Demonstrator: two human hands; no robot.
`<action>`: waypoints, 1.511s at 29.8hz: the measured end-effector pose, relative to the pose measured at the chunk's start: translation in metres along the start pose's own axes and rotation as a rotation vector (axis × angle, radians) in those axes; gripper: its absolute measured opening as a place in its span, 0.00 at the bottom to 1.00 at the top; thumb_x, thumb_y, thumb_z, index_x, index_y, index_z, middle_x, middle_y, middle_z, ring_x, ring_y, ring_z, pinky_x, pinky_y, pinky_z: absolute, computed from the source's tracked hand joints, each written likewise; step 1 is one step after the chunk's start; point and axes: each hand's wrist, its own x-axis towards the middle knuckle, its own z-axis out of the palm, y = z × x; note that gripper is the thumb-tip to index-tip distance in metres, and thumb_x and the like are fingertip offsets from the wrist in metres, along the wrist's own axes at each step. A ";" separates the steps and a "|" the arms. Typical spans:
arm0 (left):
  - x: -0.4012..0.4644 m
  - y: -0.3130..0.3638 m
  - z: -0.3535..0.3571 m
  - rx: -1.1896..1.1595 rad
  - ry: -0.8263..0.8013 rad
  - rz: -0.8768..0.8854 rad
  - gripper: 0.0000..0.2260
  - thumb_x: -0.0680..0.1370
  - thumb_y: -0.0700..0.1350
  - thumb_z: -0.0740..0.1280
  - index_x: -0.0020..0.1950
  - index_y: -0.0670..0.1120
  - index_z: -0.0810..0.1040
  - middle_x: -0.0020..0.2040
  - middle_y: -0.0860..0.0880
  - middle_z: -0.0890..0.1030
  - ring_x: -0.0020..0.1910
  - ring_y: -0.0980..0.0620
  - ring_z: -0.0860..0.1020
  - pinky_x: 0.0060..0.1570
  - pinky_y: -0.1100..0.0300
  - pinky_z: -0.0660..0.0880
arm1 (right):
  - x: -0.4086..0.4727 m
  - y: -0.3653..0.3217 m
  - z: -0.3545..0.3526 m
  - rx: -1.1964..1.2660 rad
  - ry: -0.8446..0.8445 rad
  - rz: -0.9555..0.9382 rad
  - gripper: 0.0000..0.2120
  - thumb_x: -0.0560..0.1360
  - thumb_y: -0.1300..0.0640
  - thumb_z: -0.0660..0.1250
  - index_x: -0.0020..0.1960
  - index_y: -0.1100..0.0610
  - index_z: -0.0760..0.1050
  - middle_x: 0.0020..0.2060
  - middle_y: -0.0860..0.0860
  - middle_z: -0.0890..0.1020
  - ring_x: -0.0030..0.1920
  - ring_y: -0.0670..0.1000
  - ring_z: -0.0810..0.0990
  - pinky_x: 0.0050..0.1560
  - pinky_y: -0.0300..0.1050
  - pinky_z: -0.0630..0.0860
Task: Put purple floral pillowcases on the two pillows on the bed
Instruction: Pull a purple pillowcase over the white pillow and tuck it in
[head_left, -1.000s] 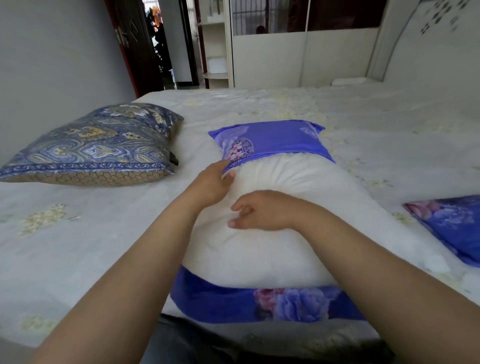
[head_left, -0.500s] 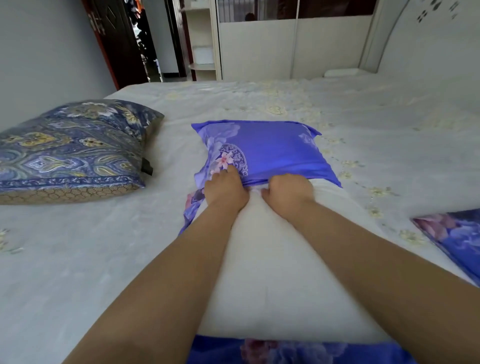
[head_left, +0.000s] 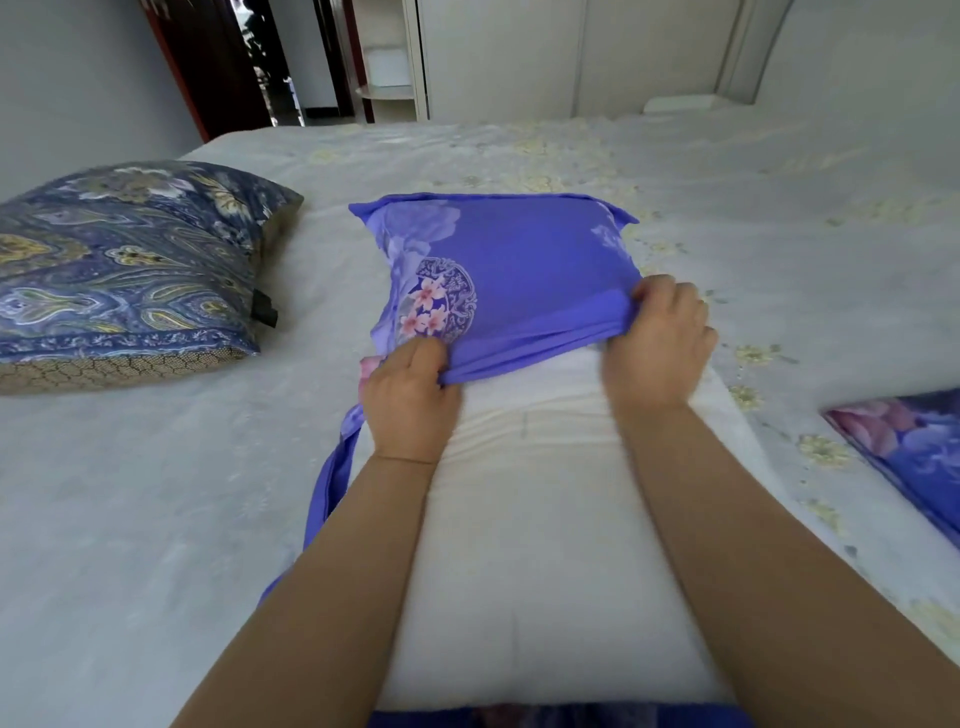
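Across the bed (head_left: 156, 519), my left hand (head_left: 410, 400) and right hand (head_left: 660, 343) each grip the pillowcase (head_left: 519, 270) hem, bunched halfway over the pillow (head_left: 545, 509); soft, slippery cloth.

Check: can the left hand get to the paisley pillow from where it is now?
Probably yes, once freed. The left hand grips the purple pillowcase hem; only bare bedsheet lies between it and the paisley pillow. Reach itself is uncertain.
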 end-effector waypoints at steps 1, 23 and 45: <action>-0.004 -0.005 -0.002 -0.006 0.014 -0.025 0.06 0.62 0.38 0.57 0.35 0.48 0.64 0.28 0.47 0.71 0.25 0.45 0.69 0.24 0.59 0.61 | 0.002 0.012 -0.006 0.023 -0.001 0.036 0.11 0.72 0.62 0.58 0.53 0.56 0.72 0.52 0.58 0.75 0.53 0.62 0.73 0.50 0.54 0.66; -0.004 0.028 -0.036 -0.288 -0.108 -0.204 0.03 0.71 0.43 0.60 0.43 0.47 0.72 0.39 0.45 0.77 0.39 0.45 0.73 0.40 0.52 0.72 | -0.029 0.051 -0.048 0.398 0.070 -0.210 0.16 0.71 0.61 0.57 0.55 0.55 0.79 0.45 0.54 0.81 0.46 0.56 0.78 0.39 0.44 0.72; 0.001 0.059 -0.068 -0.196 -0.042 0.026 0.02 0.73 0.38 0.71 0.41 0.43 0.80 0.37 0.46 0.78 0.38 0.51 0.72 0.35 0.60 0.67 | -0.039 -0.005 -0.084 0.173 0.017 -0.562 0.15 0.72 0.45 0.66 0.50 0.55 0.78 0.44 0.54 0.79 0.46 0.57 0.75 0.47 0.51 0.72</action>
